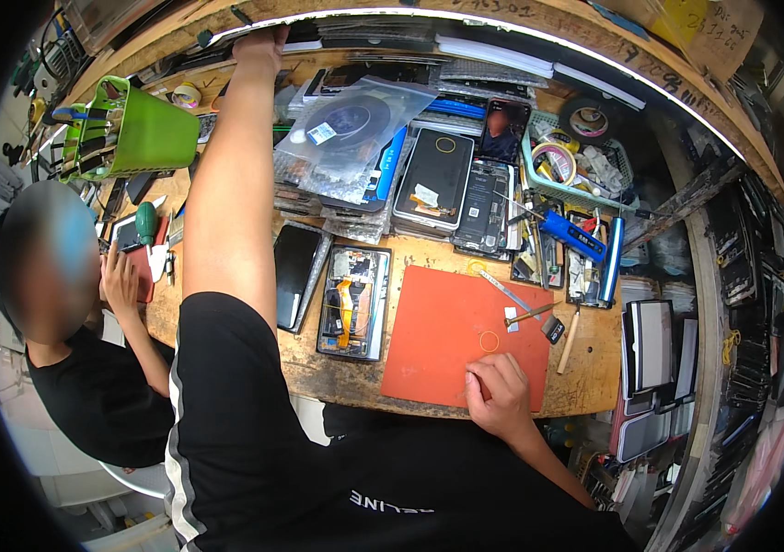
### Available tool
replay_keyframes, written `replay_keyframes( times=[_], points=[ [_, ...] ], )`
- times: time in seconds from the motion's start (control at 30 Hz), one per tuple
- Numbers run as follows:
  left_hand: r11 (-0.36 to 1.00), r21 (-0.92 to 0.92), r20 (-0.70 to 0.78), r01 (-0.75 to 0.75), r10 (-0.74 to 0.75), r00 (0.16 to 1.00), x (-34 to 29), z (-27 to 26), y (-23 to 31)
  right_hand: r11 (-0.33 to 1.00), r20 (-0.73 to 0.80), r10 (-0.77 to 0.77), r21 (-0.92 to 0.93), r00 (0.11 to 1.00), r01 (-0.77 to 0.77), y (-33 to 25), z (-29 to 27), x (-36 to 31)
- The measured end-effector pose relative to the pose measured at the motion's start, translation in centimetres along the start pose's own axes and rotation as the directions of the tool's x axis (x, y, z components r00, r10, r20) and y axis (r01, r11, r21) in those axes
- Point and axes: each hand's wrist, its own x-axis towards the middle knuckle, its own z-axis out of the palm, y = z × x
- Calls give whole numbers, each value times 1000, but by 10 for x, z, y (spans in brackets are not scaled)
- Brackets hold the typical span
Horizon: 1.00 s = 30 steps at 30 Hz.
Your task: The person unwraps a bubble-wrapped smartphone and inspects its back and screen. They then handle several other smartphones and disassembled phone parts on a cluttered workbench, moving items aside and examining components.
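Lettered shirt [484, 488], right hand [500, 394] curled over red mat [429, 340], left hand [261, 46] of unclear grip

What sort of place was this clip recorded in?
Most likely a phone repair workshop: an opened phone shows its insides, a red mat has small tools on it, and phones lie about.

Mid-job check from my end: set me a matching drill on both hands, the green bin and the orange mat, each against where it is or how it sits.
Column one
1. Left hand
2. Right hand
3. Green bin
4. Orange mat

Column two
a. Flat on the wooden table
b. Far out, near the top of the picture
c. Fingers curled, at the mat's near edge
d. Left of the outstretched arm

Pairs: 1-b, 2-c, 3-d, 4-a
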Motion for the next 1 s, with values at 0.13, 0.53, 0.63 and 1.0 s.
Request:
replay_keyframes(
  times=[0.13,0.53,0.63,1.0],
  points=[
    [998,19,-75,52,-51,996,16,-3,-9,1000,-16,-4,2,1000,4,0,0,1],
    [985,-150,133,-88,109,985,-100,28,-20,999,19,32,16,999,-32,3,-1,-1],
    [988,-151,270,-29,69,960,-154,61,-38,1000,-5,6,14,1000,-6,2,-2,0],
    [974,-205,404,96,-5,915,-215,200,-85,994,-34,-1,110,999,4,7,-5,-5]
  ],
)
